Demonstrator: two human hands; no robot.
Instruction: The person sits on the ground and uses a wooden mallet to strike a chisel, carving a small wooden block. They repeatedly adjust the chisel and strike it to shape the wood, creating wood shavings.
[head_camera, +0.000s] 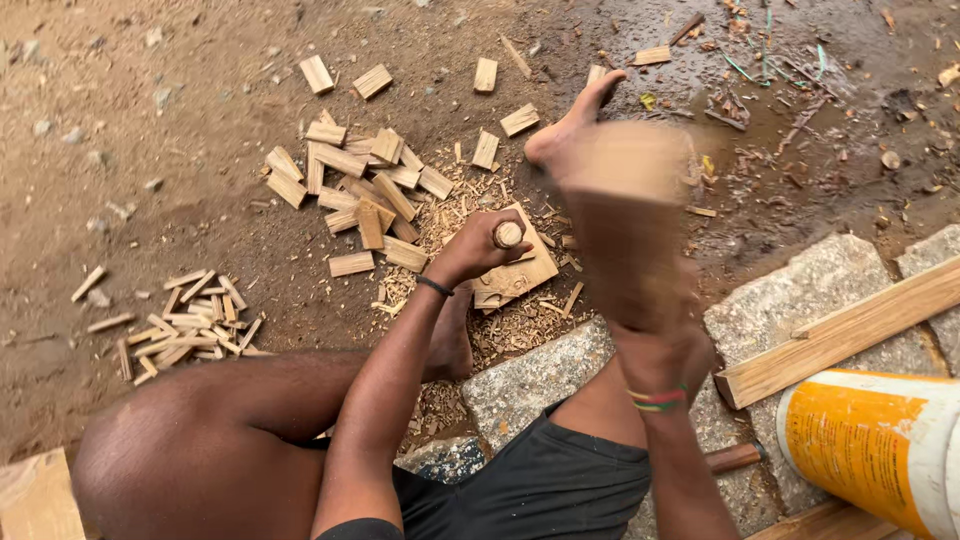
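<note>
My left hand (470, 252) is closed around a round wooden handle (508, 234) held upright on a flat wooden board (530, 275) lying on the dirt. My right hand (635, 270) is raised to the right of it and blurred by motion, gripping a pale wooden block (625, 160) like a mallet above the board. Wood chips (450, 215) lie scattered around the board. My bare foot (572, 122) rests on the ground just beyond it.
A pile of short cut wooden blocks (360, 190) lies left of the board, and a heap of thin split sticks (190, 322) farther left. Grey stone blocks (540, 378) lie under me. At right are a long plank (850, 325) and a yellow-and-white bucket (870, 450).
</note>
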